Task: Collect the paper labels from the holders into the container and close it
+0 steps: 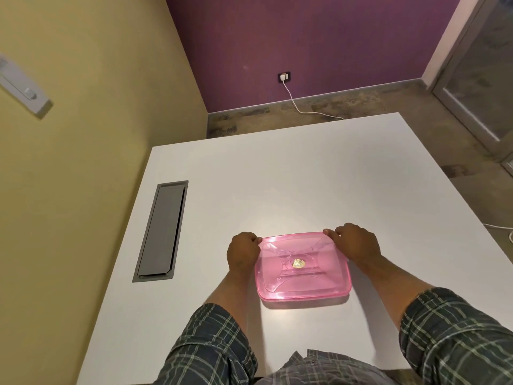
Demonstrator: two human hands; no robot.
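A plain office or meeting room.
A white table (305,173) carries a recessed grey cable hatch (161,232); bare yellow and purple walls meet a stone-patterned floor, a charger sits plugged into a wall socket (284,77), and a framed glass door (483,79) stands at the right.

The fingertips of the left hand (242,252) and right hand (358,243) curl out of sight over the pink container (302,266)'s far corners. Its contents cannot be made out through the tinted lid. At the right frame edge, a white cable (499,227) is cut off.
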